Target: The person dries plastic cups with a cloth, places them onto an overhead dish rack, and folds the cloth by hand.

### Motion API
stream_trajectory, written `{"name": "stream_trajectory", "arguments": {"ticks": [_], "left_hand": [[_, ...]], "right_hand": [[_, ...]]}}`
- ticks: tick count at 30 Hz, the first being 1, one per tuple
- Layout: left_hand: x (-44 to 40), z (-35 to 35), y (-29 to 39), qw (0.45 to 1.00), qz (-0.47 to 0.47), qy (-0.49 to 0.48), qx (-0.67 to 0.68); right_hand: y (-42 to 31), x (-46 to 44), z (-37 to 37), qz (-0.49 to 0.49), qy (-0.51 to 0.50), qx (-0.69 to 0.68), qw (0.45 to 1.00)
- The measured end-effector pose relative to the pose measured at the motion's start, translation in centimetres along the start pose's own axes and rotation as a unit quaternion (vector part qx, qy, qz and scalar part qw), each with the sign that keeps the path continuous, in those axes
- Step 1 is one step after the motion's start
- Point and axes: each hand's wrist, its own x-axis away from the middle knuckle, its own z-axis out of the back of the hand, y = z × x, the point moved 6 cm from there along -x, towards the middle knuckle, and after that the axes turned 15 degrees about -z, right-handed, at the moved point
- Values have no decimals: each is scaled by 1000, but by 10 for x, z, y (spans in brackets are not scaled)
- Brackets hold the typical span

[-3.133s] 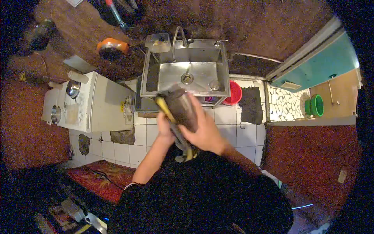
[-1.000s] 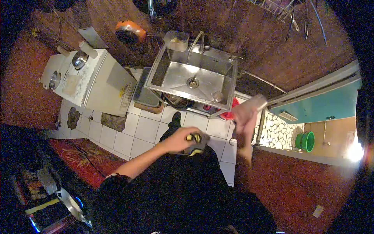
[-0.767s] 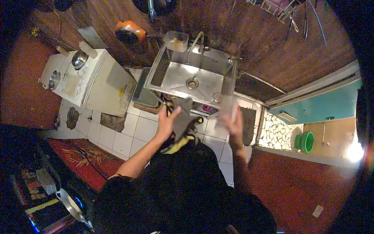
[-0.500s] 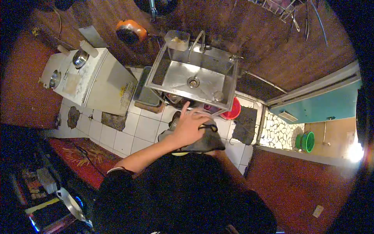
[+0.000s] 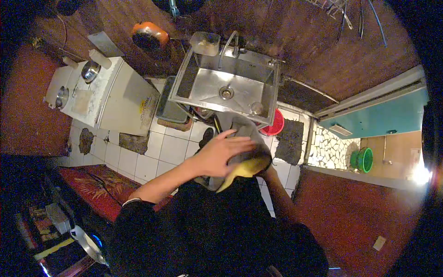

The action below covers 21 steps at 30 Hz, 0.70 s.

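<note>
A grey and black cloth item with a yellow part (image 5: 247,169) is held up in front of my body, below the sink's front edge. It is folded and partly smeared by motion, so its exact kind does not show. My left hand (image 5: 226,154) lies across its near side, fingers pointing right and gripping the fabric. My right hand (image 5: 266,171) is at its lower right edge; the fabric hides nearly all of it, fingers included, and only the wrist and forearm show clearly.
Ahead stands a steel sink (image 5: 184,99) with a faucet (image 5: 226,46) and a plastic container (image 5: 205,44) at its back left corner. A red basin (image 5: 275,123) is beside it, right. Left is a white cabinet-like appliance (image 5: 124,101); behind me, a red patterned seat (image 5: 87,184).
The cloth item has been lifted and turned, so its grey side rises toward the sink and its yellow part shows. My left hand has shifted slightly down with it. The view has tilted slightly.
</note>
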Motion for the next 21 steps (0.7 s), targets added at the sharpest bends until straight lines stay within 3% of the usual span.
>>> {"name": "stream_trajectory", "arguments": {"ticks": [1, 7, 9, 11, 12, 13, 14, 15, 16, 17, 18, 20, 21], "left_hand": [[-3, 1, 13, 998, -3, -25, -65], [16, 14, -20, 991, 64, -59, -98], [29, 6, -38, 954, 199, -82, 208], [36, -1, -46, 958, 173, -55, 222], [40, 0, -52, 962, 154, 2, 227], [44, 2, -55, 961, 135, 59, 232], [46, -3, -54, 961, 136, 58, 234], [54, -2, -60, 931, 194, 149, 272], [63, -2, -67, 887, 250, 238, 306], [71, -14, -78, 887, 250, 236, 307], [87, -33, -102, 844, 274, 289, 358], [94, -37, -97, 727, 305, 415, 453], [108, -52, -111, 637, 285, 441, 564]], "right_hand": [[-1, 0, 0, 3, -2, -6, 1000], [-6, -1, 2, 19, -16, -38, 999], [-9, -1, 3, 27, -19, -51, 998], [-13, -2, -4, -9, -39, -97, 994], [-15, -4, -7, -41, -60, -140, 988], [-31, -9, -2, -43, -59, -140, 987], [-56, -16, 10, -24, -25, -100, 994], [-70, -19, 18, -5, 9, -59, 998], [-48, -24, 12, 11, 16, -219, 976], [-46, -23, 13, -74, 11, -291, 954], [-38, -24, 8, -129, 55, -327, 935], [-5, -20, -13, -182, 99, -360, 910], [18, -18, -28, -113, 93, -389, 909]]}}
